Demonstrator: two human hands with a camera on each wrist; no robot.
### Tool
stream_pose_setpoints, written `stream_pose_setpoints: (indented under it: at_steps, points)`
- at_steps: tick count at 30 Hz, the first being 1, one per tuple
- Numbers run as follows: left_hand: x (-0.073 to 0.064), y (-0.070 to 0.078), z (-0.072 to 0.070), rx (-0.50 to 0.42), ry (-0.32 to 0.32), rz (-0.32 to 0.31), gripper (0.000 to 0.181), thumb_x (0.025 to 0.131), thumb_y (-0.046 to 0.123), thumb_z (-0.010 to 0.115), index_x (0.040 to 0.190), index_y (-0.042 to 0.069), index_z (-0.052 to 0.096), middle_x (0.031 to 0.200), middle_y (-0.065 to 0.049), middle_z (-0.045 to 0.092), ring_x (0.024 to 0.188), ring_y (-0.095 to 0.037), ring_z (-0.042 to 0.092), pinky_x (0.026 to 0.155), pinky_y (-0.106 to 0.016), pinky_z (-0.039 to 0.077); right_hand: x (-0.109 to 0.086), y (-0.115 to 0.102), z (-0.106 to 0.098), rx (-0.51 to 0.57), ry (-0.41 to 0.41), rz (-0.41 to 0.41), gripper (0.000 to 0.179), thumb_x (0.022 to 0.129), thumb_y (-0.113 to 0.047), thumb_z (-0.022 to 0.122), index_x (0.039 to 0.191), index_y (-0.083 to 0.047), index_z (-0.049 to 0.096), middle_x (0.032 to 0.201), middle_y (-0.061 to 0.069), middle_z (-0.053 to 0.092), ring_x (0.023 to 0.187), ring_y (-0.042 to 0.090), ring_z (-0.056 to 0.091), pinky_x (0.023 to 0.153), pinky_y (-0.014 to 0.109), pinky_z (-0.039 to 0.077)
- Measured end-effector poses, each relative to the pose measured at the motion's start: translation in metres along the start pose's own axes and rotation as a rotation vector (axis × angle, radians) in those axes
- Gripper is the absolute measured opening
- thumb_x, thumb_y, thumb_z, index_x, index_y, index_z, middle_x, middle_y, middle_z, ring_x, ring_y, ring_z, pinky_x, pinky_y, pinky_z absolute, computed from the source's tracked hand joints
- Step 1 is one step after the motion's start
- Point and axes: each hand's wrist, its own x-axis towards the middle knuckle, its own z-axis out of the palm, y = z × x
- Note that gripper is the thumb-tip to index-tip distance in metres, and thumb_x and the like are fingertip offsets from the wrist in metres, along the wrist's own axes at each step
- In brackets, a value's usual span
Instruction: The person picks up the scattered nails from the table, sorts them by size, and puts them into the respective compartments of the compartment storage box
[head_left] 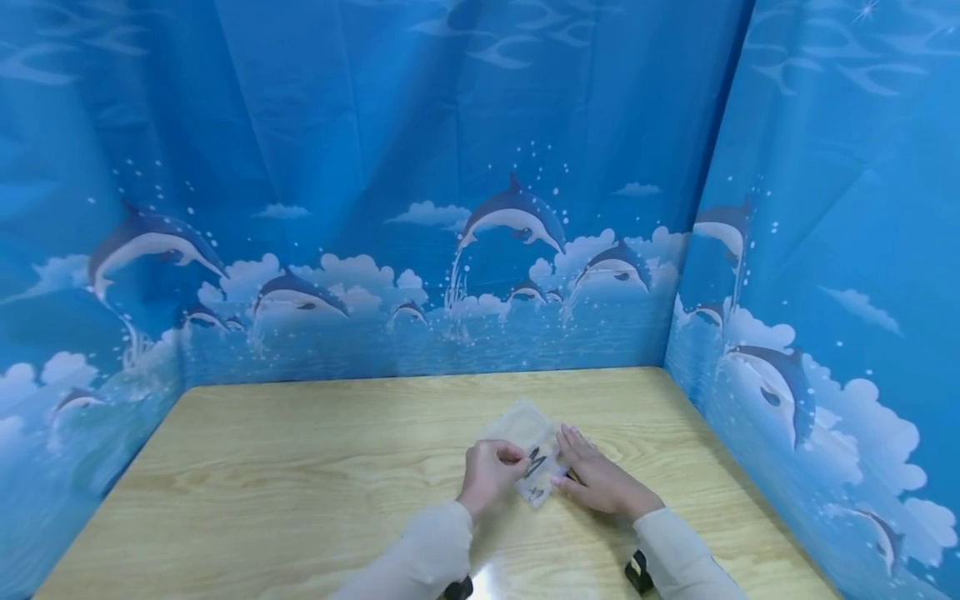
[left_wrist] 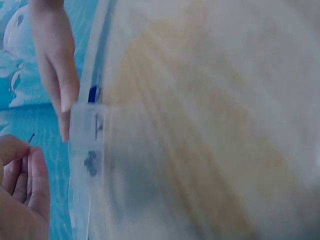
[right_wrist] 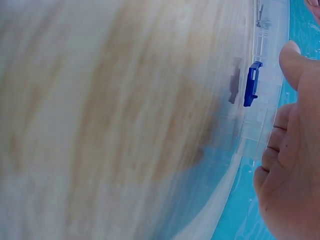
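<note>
A clear plastic case (head_left: 517, 425) lies on the table with its lid raised toward the far side. Small dark screws (head_left: 536, 463) sit in its compartments, and a clump of dark pieces (left_wrist: 91, 163) shows through the wall. Over the left of the case, my left hand (head_left: 491, 472) pinches one small dark screw (left_wrist: 32, 137) between thumb and fingertips. My right hand (head_left: 602, 482) rests against the right side of the case, fingers extended and thumb near the front edge. A blue latch (right_wrist: 252, 84) is on the case's front wall.
The wood-grain table (head_left: 300, 475) extends left and right of the case. A blue dolphin-print curtain (head_left: 375, 208) stands along the back and both sides. Dark wrist bands (head_left: 639, 573) show at the sleeves.
</note>
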Motion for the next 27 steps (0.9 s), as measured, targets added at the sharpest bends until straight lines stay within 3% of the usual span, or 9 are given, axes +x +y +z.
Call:
stream_pose_setpoints:
  at_steps: [4,12,27]
  points:
    - [-0.008,-0.001,0.008,-0.007,-0.004,0.030,0.009,0.073,-0.002,0.077,0.075,0.006,0.072,0.069,-0.001,0.070,0.062,-0.006,0.063,0.062,-0.017,0.052,0.000,0.001,0.001,0.009,0.003,-0.003,0.077,0.099,-0.047,0.044,0.150,0.003,0.013,0.156,0.024,0.011,0.145,0.038,0.011,0.115,0.053,0.016]
    - [-0.016,-0.010,0.020,0.046,0.024,0.030,0.015,0.072,-0.001,0.078,0.070,0.010,0.068,0.062,0.007,0.062,0.055,0.000,0.052,0.055,-0.015,0.048,0.000,0.002,0.003,0.007,-0.001,0.002,0.078,0.099,-0.050,0.042,0.150,0.002,0.014,0.157,0.022,0.011,0.145,0.036,0.010,0.116,0.051,0.015]
    - [-0.016,-0.008,0.018,0.153,-0.013,0.067,0.020,0.069,-0.002,0.081,0.066,0.011,0.066,0.060,0.008,0.060,0.054,0.001,0.050,0.052,-0.015,0.046,0.000,-0.001,0.001,0.003,-0.003,0.004,0.077,0.099,-0.047,0.044,0.150,0.003,0.015,0.157,0.023,0.011,0.145,0.037,0.010,0.116,0.052,0.015]
